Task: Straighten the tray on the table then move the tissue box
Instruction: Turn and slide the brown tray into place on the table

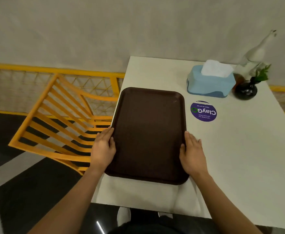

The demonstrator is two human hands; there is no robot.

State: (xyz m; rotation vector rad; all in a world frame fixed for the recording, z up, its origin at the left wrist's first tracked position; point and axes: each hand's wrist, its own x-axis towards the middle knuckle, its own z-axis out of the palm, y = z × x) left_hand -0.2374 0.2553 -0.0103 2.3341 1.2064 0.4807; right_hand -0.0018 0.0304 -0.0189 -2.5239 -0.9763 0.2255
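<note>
Tray, dark brown, matte, rectangular with rounded corners and a raised rim: we log it along the left edge of the white table, between both hands. Left hand and right hand lie flat against its long sides, fingers straight, thumbs resting on the rim. Tissue box, pale blue plastic with white tissue standing up, sits near the far edge, well apart from both hands, a round purple sticker between it and us.

Self-service eatery: brown serving tray, ClayGo table sticker, yellow slatted chair
</note>
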